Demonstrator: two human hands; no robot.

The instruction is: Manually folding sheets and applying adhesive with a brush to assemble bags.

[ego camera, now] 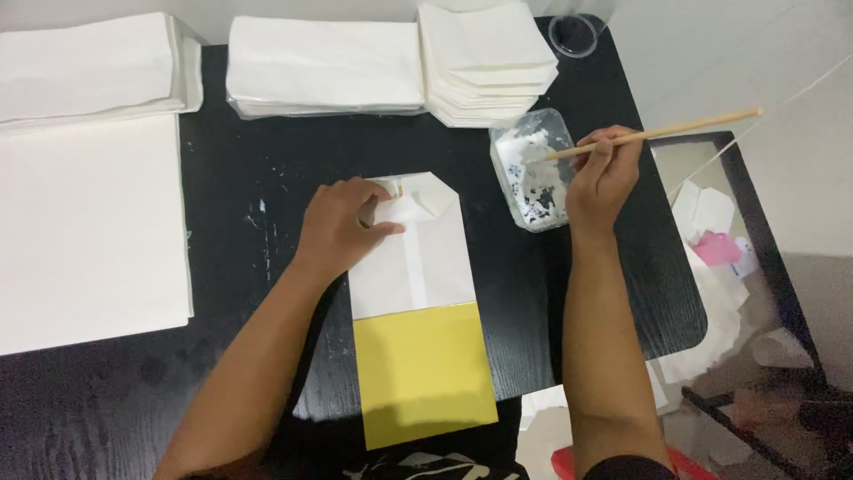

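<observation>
The left hand (pixel 342 227) presses flat on the folded top of a white paper bag (pixel 418 258) lying mid-worktop (pixel 240 222), over a yellow sheet (pixel 426 373). The right hand (pixel 602 173) is closed around a wooden stick (pixel 657 135), its tip in a clear tray of white paste (pixel 533 169). The bag's corners are already folded in; the flap seems not yet glued. Finished bags (pixel 484 62) and flat paper stacks (pixel 324 67) lie behind.
</observation>
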